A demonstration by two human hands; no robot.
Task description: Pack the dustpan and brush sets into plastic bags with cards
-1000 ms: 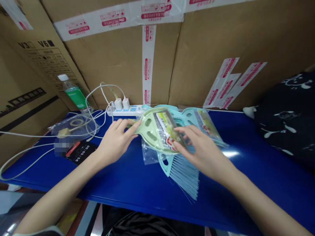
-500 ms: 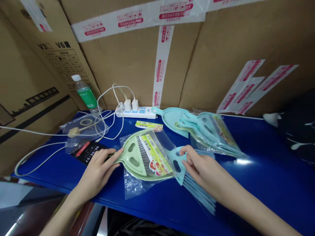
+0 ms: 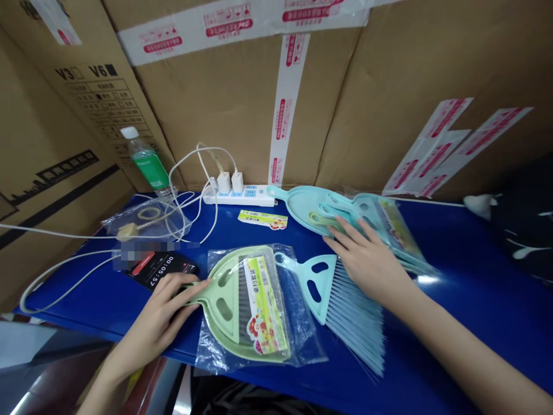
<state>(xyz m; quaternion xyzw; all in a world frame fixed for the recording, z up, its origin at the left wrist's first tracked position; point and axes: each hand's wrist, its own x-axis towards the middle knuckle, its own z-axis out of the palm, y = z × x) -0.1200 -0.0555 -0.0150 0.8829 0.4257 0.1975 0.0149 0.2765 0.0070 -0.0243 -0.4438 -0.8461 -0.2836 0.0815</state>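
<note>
A green dustpan set in a clear plastic bag (image 3: 242,311) lies near the front edge of the blue table (image 3: 466,288). My left hand (image 3: 166,308) is closed round the green dustpan's handle. A loose light-blue brush (image 3: 345,300) lies to its right, bristles pointing right and toward me. My right hand (image 3: 367,253) stretches over that brush with fingers spread, resting on a stack of light-blue bagged dustpan sets (image 3: 345,216) at the back.
A phone showing a timer (image 3: 162,268) lies left of the green dustpan. Behind are a bag with a cable (image 3: 144,222), a white power strip (image 3: 239,196), a green-labelled bottle (image 3: 144,161), a loose label card (image 3: 262,219) and cardboard boxes (image 3: 242,104). A dark cloth item (image 3: 525,225) sits right.
My left hand pulled the bagged green dustpan toward me and turned it. My right hand let go of the blue brush and reached back to the stack of blue sets.
</note>
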